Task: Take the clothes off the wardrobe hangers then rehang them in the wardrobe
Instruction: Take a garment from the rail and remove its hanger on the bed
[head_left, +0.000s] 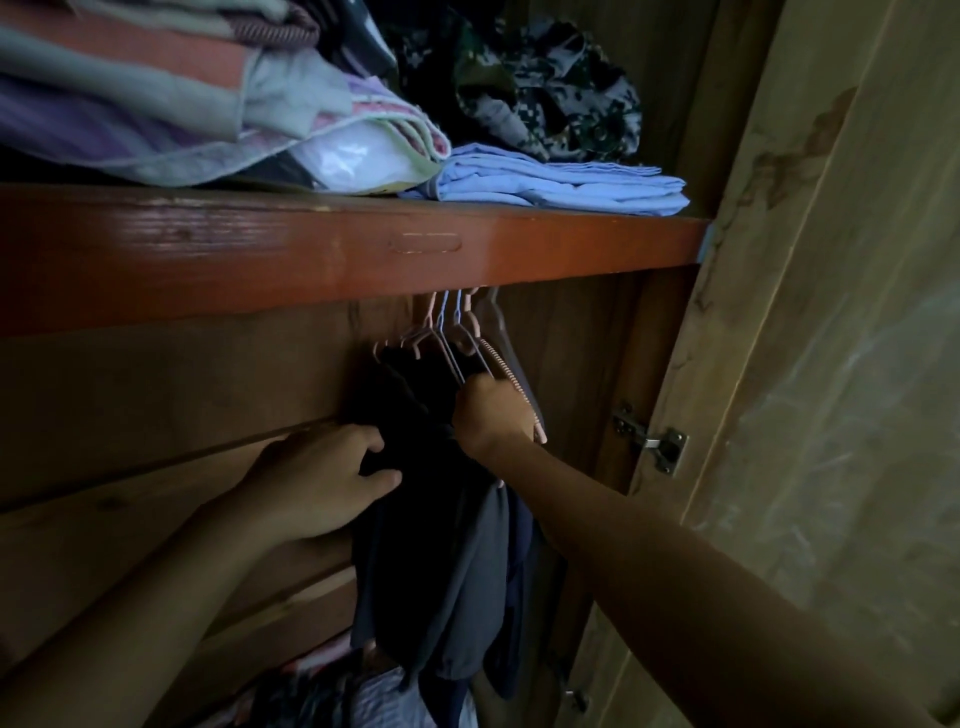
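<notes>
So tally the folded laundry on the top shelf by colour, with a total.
Light blue folded garment: 1
Camouflage garment: 1
Grey-and-red folded blanket: 1
Pink-and-lilac quilt: 1
Total: 4 that can be told apart; the dark items behind are too unclear to count.

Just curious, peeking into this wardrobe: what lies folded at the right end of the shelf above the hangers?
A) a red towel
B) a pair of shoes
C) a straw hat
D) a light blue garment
D: a folded light blue garment lies on the shelf, just above the hangers.
</notes>
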